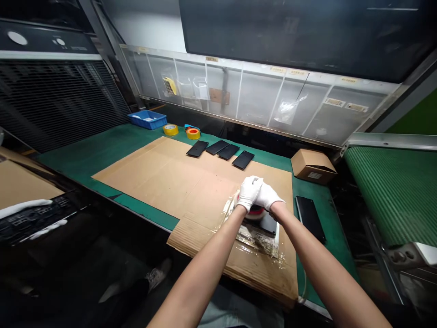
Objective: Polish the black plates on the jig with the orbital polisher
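My left hand (250,193) and my right hand (267,194), both in white gloves, are closed together on top of a round tool (256,214) with a red and white rim. The hands hide most of it, so its kind cannot be made out. Beneath it lies a flat black plate (268,225), partly covered. That plate rests on a pale pad (251,237) fixed with clear tape to stacked cardboard (201,234). Several similar black plates (243,160) lie beyond my hands on a large cardboard sheet (150,175).
A longer black panel (310,218) and a cardboard box (313,166) are on the right, beside a green conveyor (396,191). Yellow tape rolls (170,130) and a blue bin (148,120) stand at the back left. At far left, a co-worker's gloved hands (25,208) hold a black part.
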`<state>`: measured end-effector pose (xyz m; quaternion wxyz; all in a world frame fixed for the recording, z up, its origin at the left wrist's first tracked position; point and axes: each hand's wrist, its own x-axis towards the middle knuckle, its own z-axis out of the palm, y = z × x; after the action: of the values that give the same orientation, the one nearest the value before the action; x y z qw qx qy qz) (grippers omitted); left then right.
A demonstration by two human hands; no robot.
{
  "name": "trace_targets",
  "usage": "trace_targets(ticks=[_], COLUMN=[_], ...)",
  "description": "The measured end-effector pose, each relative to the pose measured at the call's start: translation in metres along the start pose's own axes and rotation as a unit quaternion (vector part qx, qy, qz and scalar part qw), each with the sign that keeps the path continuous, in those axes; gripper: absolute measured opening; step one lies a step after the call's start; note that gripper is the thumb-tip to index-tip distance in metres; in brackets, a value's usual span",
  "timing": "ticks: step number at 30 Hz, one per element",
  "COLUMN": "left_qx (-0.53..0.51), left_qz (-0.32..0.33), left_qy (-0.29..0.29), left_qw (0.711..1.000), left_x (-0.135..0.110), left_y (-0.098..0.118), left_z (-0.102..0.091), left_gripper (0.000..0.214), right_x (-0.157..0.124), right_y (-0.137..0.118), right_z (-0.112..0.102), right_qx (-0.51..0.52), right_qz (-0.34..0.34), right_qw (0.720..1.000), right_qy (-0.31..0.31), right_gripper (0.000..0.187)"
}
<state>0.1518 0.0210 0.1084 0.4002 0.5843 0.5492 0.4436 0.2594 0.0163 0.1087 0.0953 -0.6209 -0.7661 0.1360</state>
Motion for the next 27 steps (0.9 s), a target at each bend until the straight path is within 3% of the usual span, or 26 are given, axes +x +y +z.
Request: trace_targets(ticks=[5, 9, 27], left_qx=[0.015, 0.019, 0.024], left_qz=[0.013, 0.018, 0.039], left_qy=[-0.059, -0.091, -0.121], left_qw=[0.998, 0.996, 0.992], left_x=[-0.012, -0.023, -0.045], left_y=[0.016, 0.021, 0.03], left_z=[0.047, 0.07, 0.079], left_gripper=[0.011, 0.014, 0.02], right_x=[-0.025, -0.044, -0.08], right_y=[0.034, 0.055, 0.044], right_z=[-0.011, -0.015, -0.029], right_qx=[-0.014, -0.023, -0.007], right_qz=[0.042, 0.062, 0.106], right_qw=[0.999, 0.997, 0.994], right_qy=[-0.023, -0.032, -0.006], right_gripper=[0.04, 0.044, 0.032])
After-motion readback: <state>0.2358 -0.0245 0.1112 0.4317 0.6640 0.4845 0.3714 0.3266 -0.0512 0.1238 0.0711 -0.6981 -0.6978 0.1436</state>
